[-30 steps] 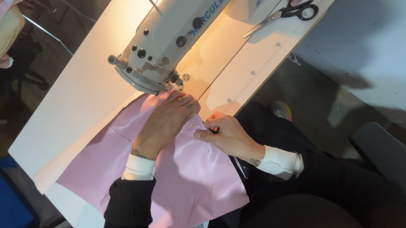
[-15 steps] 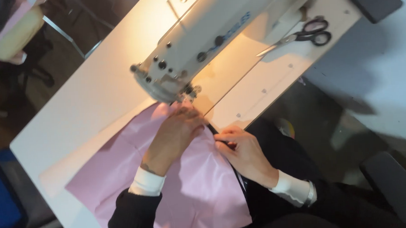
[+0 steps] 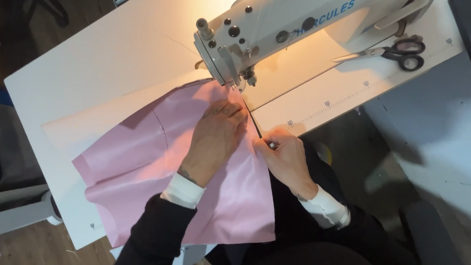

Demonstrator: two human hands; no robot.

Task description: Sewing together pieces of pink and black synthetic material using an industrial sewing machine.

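Near the middle of the frame we see the left hand (image 3: 214, 138) lying flat, palm down, on the pink fabric (image 3: 157, 167), fingers stretched together toward the upper right so that their tips come just short of the needle area of the cream sewing machine (image 3: 273, 30); it grips nothing, only presses the cloth to the white table (image 3: 100, 64). Its forearm runs down and left to a white cuff and a dark sleeve at the lower centre. Just right of it, the right hand (image 3: 284, 157) is curled, thumb and fingertips pinched shut on the right edge of the fabric, where a thin dark strip (image 3: 255, 127) runs along that edge up toward the needle; we cannot tell whether the pinch takes in the strip as well. Its wrist angles down and right to a second white cuff. The fabric spreads from the machine's foot at upper centre down to the lower left, hanging over the near table edge onto the person's lap. At the upper right, well apart from both hands, black-handled scissors (image 3: 396, 51) lie on the table beside the machine's base
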